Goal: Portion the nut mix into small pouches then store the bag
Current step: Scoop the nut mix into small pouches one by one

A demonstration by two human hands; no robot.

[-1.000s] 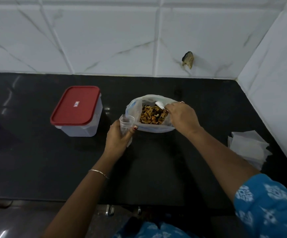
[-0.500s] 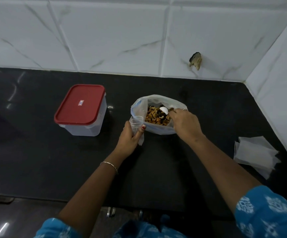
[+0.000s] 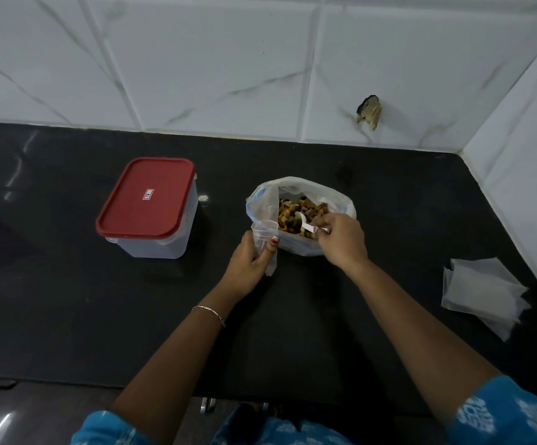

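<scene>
The open bag [image 3: 262, 203] of nut mix [image 3: 296, 208] stands on the black tabletop [image 3: 68, 300], near the back wall, its mouth rolled wide. A white spoon [image 3: 305, 223] lies with its bowl on the mix. The right hand [image 3: 342, 240] is at the bag's near right rim, fingers curled round the spoon's handle. Touching the bag's near left side is a small clear pouch [image 3: 262, 234], held upright with its mouth open; the left hand [image 3: 249, 261] grips it, thumb across the front. A stack of flat pouches [image 3: 482, 290] lies well apart to the right. A container with a red lid [image 3: 146, 197] stands to the left.
</scene>
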